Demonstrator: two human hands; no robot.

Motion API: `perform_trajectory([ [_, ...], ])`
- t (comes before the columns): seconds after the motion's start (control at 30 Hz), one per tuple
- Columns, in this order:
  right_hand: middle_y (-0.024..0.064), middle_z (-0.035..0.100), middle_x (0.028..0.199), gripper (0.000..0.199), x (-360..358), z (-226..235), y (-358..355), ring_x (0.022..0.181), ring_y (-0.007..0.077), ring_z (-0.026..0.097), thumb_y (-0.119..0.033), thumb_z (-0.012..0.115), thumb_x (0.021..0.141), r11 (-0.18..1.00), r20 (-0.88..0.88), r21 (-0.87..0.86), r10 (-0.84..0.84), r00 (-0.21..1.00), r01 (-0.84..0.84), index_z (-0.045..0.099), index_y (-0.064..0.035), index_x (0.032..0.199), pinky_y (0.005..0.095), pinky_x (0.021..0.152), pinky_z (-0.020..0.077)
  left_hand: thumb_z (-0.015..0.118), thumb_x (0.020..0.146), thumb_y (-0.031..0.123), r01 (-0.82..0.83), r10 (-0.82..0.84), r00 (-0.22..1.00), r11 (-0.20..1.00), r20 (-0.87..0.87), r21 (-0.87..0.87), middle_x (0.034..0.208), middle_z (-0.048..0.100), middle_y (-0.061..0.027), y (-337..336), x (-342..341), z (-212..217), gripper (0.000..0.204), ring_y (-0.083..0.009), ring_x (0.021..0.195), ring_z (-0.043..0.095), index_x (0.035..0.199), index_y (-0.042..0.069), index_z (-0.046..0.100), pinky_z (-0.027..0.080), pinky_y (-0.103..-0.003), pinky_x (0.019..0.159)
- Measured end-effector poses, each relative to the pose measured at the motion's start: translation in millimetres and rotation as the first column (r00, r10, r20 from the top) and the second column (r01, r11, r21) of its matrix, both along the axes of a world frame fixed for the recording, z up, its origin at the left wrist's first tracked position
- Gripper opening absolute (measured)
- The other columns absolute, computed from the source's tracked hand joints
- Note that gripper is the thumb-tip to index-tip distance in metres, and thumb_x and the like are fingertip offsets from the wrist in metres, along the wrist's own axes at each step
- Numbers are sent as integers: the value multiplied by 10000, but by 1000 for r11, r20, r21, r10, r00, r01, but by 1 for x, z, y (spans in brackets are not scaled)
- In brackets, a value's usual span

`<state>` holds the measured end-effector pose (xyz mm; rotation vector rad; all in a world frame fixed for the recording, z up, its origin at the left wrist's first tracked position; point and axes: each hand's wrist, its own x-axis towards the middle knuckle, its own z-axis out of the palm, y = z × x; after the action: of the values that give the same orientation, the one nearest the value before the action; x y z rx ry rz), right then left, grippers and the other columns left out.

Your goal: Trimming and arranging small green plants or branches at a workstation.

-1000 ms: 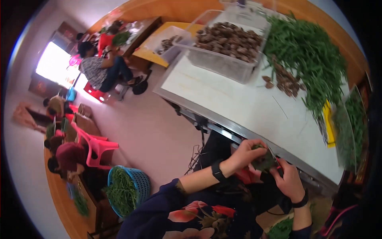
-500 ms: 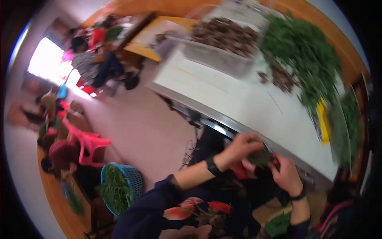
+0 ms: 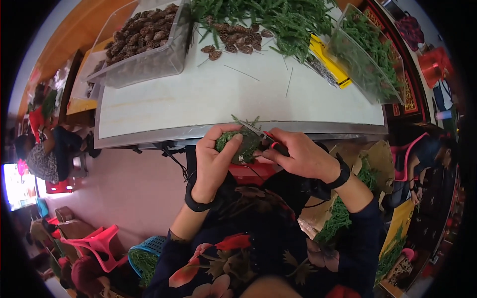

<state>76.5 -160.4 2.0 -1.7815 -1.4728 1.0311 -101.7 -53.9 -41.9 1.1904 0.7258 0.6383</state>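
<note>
Just beyond my fingers runs the metal edge of the table (image 3: 198, 104). Past it lie thin wires (image 3: 241, 73), then loose cones (image 3: 238, 37) and a sprig heap (image 3: 278, 20) farther off; a yellow pack (image 3: 330, 59) lies ahead and to the right. My left fingers (image 3: 231, 147) pinch a green bundle (image 3: 247, 144), thumb pressed on its face, at the near side of the table edge. My right fingers (image 3: 285, 142) are closed round the handles of the scissors (image 3: 254, 130), whose blades reach across the bundle's far side.

Ahead and left of my fingers, a clear tub (image 3: 149, 65) is heaped with brown cones; ahead and right, a clear box (image 3: 355, 57) holds more sprigs. Behind and left of them, a blue basket (image 3: 158, 245) carries greenery, and nearer, behind my right fingers, an open carton (image 3: 382, 166) has sprigs in it too.

Compared with a second ago, my view has swung round: the table now spreads straight ahead, and a seated person (image 3: 428, 156) shows far to my right. Bundle and scissors remain in my fingers.
</note>
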Motion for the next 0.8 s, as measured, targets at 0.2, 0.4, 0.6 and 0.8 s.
perform_trajectory([
  [0.2, 192, 604, 760, 305, -1, 9, 1, 656, 340, 579, -241, 658, 872, 999, 189, -11, 38, 981, -37, 583, 13, 1024, 374, 622, 447, 663, 826, 17, -82, 107, 991, 957, -75, 277, 845, 646, -44, 0, -3, -6, 169, -106, 737, 586, 993, -11, 652, 467, -225, 685],
  [0.4, 190, 615, 795, 299, -4, 13, 5, 711, 360, 589, -238, 648, 878, 991, 156, -112, 88, 984, -71, 583, 13, 1029, 396, 638, 446, 710, 753, 2, -79, 239, 962, 709, -133, 700, 809, 611, -103, -1, -2, 3, 207, -193, 712, 593, 954, -5, 657, 463, -268, 658],
  [0.6, 181, 642, 871, 314, -8, -5, 4, 799, 373, 610, -220, 639, 881, 997, 66, 18, 72, 995, -74, 562, 5, 1085, 393, 704, 473, 744, 727, 11, -81, 326, 930, 630, -168, 773, 798, 605, -105, 0, -2, 4, 227, -200, 693, 586, 934, 3, 649, 463, -268, 641],
  [0.8, 181, 649, 910, 322, -8, -5, 4, 843, 375, 616, -196, 652, 866, 997, 86, 0, 76, 993, -76, 556, -2, 1104, 391, 740, 482, 718, 793, 8, -188, 262, 958, 877, -113, 441, 871, 650, -39, -3, -1, 6, 210, -105, 789, 592, 981, 0, 626, 474, -221, 727],
])
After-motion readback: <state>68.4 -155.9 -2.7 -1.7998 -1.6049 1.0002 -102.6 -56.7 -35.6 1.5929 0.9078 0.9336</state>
